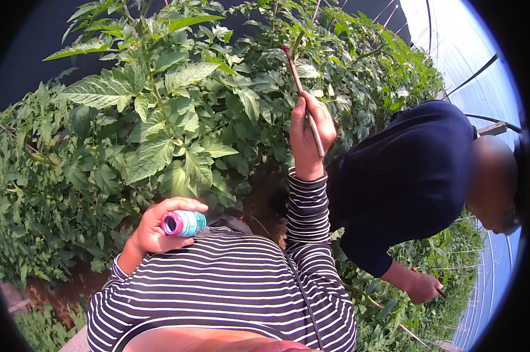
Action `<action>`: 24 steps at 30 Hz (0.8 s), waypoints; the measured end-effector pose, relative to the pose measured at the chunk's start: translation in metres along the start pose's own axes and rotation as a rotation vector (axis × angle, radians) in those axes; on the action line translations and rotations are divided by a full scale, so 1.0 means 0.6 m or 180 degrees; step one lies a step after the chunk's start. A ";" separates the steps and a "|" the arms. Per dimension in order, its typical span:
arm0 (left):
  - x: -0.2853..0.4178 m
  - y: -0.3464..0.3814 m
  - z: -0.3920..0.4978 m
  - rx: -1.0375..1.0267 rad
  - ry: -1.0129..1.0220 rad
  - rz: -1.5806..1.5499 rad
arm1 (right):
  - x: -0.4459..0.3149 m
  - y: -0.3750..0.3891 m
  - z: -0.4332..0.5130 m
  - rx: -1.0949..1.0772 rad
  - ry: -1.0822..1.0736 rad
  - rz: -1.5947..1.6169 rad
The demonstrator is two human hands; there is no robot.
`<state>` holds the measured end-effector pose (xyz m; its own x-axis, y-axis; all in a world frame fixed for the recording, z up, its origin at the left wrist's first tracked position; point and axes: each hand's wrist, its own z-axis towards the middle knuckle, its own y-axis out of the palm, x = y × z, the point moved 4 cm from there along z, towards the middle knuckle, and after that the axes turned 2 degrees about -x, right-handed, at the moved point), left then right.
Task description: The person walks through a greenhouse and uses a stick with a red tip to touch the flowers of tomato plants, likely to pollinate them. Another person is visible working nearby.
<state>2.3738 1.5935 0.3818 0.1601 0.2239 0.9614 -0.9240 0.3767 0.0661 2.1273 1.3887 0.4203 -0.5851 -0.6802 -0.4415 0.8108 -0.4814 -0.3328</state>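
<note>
My left hand (159, 226) is wrapped around a small bottle (189, 223) near my chest. The bottle has a bluish label, and its open mouth is stained magenta. In my right hand (313, 134) is a thin stick-like brush (297, 79), raised out in front of me, its dark red tip pointing away among the leaves. Tomato plants (168, 88) with broad green leaves fill the space before both hands. Whether the red tip touches a plant cannot be told.
At my right a co-worker in a dark top (405, 176) bends over, the co-worker's hand (423, 288) holding a thin stick. More plants (449, 255) grow beyond. Bare soil (265, 193) shows between the rows. Plastic greenhouse sheeting (467, 39) and strings rise at the right.
</note>
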 end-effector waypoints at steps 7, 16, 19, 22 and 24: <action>-0.016 -0.035 0.022 0.0154 0.0265 0.0288 | 0.048 0.070 0.033 -0.0221 -0.0194 -0.0355; -0.020 -0.071 0.015 0.0211 0.0175 0.0170 | 0.051 0.096 0.055 -0.0558 -0.0456 -0.0600; -0.037 -0.070 0.007 0.0356 0.0149 -0.0208 | 0.032 0.092 0.056 -0.0672 -0.0625 -0.0600; -0.037 -0.080 0.010 0.0209 0.0089 0.0115 | 0.017 0.083 0.055 -0.0687 -0.0611 -0.0591; -0.034 -0.088 0.013 0.0059 -0.0116 0.0534 | 0.011 0.068 0.048 -0.0646 -0.0511 -0.0470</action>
<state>2.4166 1.5620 0.3606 -0.0093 0.2493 0.9684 -0.9429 0.3202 -0.0915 2.1570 1.3489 0.4277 -0.6738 -0.6975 -0.2439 0.6882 -0.4723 -0.5507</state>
